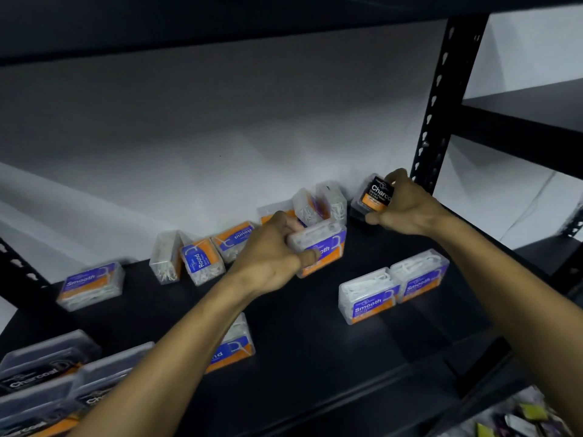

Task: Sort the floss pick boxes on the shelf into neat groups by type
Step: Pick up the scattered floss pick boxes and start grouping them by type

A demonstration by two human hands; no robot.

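On the black shelf (315, 335) I count floss pick boxes in three label types; my left hand (268, 257) grasps a clear Smooth box (318, 247) near the middle of the back edge, fingers curled over its top and thumb across its blue-and-orange label; my right hand (407, 206) grasps a black Charcoal box (373, 195) at the back right corner, beside the upright post (438, 115), the box tilted and close to the white wall (220, 121); just behind the held Smooth box I see two clear boxes (318, 203) standing on end against the wall, labels too blurred to read; left of my left hand, along the back edge, a Round box lying flat (235, 239), a Round box standing on end (202, 261), and a clear box turned sideways (165, 257) touching it; toward the back left corner, a lone Smooth box (91, 285); right of centre, a pair of Smooth boxes (394, 285) side by side and touching; near the front edge, partly hidden under my left forearm, an orange-and-blue box (233, 345) whose label I cannot fully read; at the front left corner, a cluster of dark Charcoal boxes (47, 373) lying close together.
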